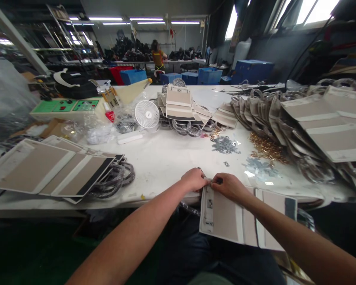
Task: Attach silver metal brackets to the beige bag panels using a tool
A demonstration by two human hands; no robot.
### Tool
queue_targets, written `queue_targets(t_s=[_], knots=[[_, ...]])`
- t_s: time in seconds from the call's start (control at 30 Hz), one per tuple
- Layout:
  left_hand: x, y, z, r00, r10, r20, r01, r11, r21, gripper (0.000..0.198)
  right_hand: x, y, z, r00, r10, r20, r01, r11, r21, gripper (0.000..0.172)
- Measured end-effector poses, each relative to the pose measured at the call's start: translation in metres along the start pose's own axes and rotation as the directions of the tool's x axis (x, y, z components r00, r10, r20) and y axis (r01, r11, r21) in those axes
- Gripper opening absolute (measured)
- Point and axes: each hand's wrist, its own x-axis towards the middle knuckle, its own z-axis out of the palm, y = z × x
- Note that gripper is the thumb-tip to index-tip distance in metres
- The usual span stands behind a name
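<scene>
A beige bag panel (225,219) with pale bands and a dark strip lies tilted over my lap and the table's front edge. My left hand (193,180) is closed at the panel's upper left corner, with a small dark piece showing by its fingers. Beside it, my right hand (229,186) pinches at the same corner, its fingertips almost touching the left ones. What sits between the right fingertips is too small to make out. A square metal plate (209,203) shows on the panel's left border. Plastic-wrapped handles (305,218) stick out at its right end.
Grey metal plates (225,145) and gold-coloured fasteners (267,148) lie in piles on the white table (172,156). Stacked panels (317,118) stand right, more panels (56,166) left. A white fan (147,114) sits behind. A person (158,55) is far back.
</scene>
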Motion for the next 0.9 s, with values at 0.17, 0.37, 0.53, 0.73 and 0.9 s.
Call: queue_targets(t_s=[0.17,0.37,0.53,0.73,0.9], knots=[[0.01,-0.004,0.003,0.991,-0.087,0.103,0.104,0.98,-0.172,0.019,0.0,-0.006,-0.016,1.0,0.023,0.012,-0.024,0.989,0.146,0.013],[0.017,-0.003,0.0,0.976,-0.149,0.157,0.19,0.937,-0.292,0.018,-0.006,-0.021,-0.04,0.875,0.151,-0.46,0.246,0.68,0.691,0.036],[0.021,-0.003,0.001,0.962,-0.187,0.199,0.246,0.911,-0.331,0.02,0.003,-0.029,-0.025,0.811,0.277,-0.515,0.486,0.17,0.857,0.047],[0.024,-0.01,0.002,0.969,-0.138,0.204,0.199,0.926,-0.32,0.021,0.01,-0.013,-0.019,0.815,0.404,-0.415,0.456,-0.006,0.89,0.044],[0.026,-0.014,0.005,0.971,-0.125,0.204,0.176,0.95,-0.259,0.022,0.014,-0.01,-0.019,0.816,0.387,-0.429,0.463,0.006,0.886,0.043]])
